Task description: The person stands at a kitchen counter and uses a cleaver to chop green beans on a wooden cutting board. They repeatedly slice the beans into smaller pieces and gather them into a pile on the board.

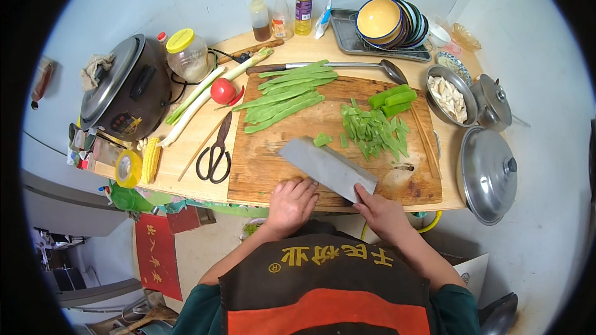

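Observation:
My right hand grips a Chinese cleaver at its handle end, thumb against the blade. The broad blade lies tilted low over the wooden cutting board, its tip slightly blurred. Close to the blade's lower edge, my left hand rests on the board's front edge, holding nothing that I can see. Just beyond the blade are a few cut green pieces. Sliced flat green beans form a pile to the right, with green pepper pieces behind it. Whole flat beans lie at the back left.
Scissors, a tomato, scallions and corn lie left of the board. A large cooker stands farther left. A ladle lies behind; at right are a bowl of white pieces and a lidded pan.

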Action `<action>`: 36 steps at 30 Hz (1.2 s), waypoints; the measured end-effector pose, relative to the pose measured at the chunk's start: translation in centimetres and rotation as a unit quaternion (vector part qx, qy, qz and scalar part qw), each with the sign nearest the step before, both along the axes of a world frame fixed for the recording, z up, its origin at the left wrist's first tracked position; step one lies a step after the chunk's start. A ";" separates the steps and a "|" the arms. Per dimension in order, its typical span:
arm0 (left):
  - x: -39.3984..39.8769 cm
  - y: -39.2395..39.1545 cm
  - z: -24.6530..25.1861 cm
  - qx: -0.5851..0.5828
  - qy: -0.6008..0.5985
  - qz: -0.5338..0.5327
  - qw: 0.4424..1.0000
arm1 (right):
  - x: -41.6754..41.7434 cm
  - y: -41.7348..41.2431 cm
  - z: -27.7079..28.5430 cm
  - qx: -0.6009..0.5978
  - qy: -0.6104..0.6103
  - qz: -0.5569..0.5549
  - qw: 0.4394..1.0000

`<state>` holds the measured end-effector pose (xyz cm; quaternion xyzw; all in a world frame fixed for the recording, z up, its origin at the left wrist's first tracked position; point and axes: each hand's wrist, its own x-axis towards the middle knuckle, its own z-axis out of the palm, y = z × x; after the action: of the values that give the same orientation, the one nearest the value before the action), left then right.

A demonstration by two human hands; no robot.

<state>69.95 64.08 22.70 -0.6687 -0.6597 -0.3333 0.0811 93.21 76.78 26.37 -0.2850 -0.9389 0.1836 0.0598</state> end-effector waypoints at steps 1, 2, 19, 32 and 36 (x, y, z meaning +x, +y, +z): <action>-0.1 0.1 0.2 -0.010 0.002 -0.002 1.000 | 0.0 0.3 0.0 -0.033 0.042 -0.012 0.998; -0.1 0.1 0.4 -0.020 0.002 -0.002 1.000 | 0.0 0.5 0.1 -0.066 0.083 -0.022 0.994; -0.9 1.0 -1.1 0.016 0.045 -0.010 0.999 | 3.2 -2.3 0.4 0.001 -0.043 0.035 0.998; -0.2 2.5 0.2 -0.064 0.035 0.018 0.997 | 0.7 0.8 1.9 -0.104 0.065 -0.061 0.991; -0.3 2.6 0.2 -0.147 0.017 0.019 0.989 | 2.2 -0.9 2.0 -0.069 0.015 -0.029 0.997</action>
<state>69.70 66.64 22.88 -0.6662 -0.7126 -0.2197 -0.0003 95.43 75.86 28.41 -0.3131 -0.9143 0.2500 0.0597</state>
